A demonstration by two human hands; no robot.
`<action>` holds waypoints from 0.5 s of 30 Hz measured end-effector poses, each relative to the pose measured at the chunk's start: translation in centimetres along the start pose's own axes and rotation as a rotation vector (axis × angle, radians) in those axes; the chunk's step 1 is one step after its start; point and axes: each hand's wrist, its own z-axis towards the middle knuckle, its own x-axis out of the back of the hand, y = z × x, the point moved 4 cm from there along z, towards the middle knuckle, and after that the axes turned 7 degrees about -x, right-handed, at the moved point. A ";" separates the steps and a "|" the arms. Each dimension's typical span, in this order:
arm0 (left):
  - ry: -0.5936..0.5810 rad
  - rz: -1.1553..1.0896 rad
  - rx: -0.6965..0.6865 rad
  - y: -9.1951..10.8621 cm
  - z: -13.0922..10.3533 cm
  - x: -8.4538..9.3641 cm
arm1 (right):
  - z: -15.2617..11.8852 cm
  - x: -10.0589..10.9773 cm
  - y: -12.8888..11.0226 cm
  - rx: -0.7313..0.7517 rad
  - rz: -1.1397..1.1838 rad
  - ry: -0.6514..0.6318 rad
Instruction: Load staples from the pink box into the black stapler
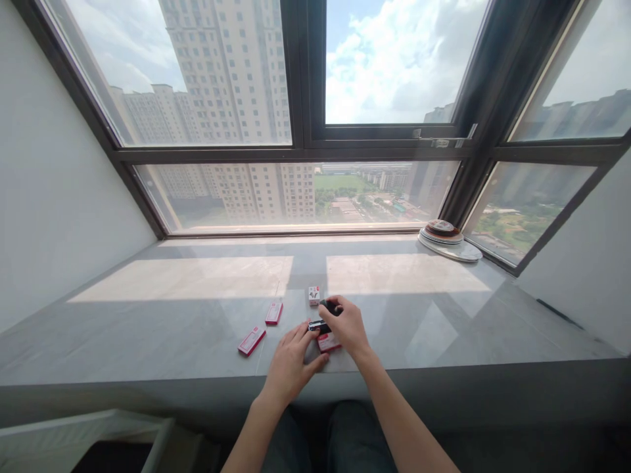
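Observation:
My right hand (346,324) grips a small black object (329,307), perhaps a stapler, on the grey stone window ledge (197,328). My left hand (290,358) lies flat beside it, fingertips touching the object's dark front end (318,325). A small red box (328,342) sits under and between the two hands. Just beyond stands another small red and white box (314,295). Two flat red boxes (274,313) (251,340) lie to the left of my left hand.
A stack of round plates or discs (446,240) rests at the ledge's far right by the window frame (305,154). White walls close both ends. My knees are below the ledge edge. A pale box edge (89,427) shows at the lower left.

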 end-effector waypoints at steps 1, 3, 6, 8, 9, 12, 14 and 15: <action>-0.002 -0.003 0.010 -0.1 0.0 0.0 | 0.3 0.9 0.6 -0.048 0.119 0.022; -0.007 -0.017 0.023 -0.4 0.0 0.0 | 0.9 2.9 2.5 -0.143 0.340 0.053; -0.009 -0.061 0.037 -0.8 0.0 0.0 | 1.1 6.0 6.2 -0.309 0.516 0.066; -0.015 -0.100 0.042 -1.0 0.0 0.0 | 0.7 7.6 8.8 -0.436 0.480 0.061; -0.019 -0.117 0.047 -1.1 0.1 -0.1 | 0.5 8.3 9.8 -0.483 0.435 0.071; -0.028 -0.155 0.074 -1.1 0.2 -0.1 | -0.7 9.6 11.1 -0.506 0.267 0.107; -0.032 -0.162 0.090 -1.1 0.4 0.0 | -1.5 9.1 10.6 -0.447 0.124 0.058; -0.038 -0.163 0.092 -1.1 0.5 0.1 | -2.0 8.6 9.9 -0.402 0.048 0.015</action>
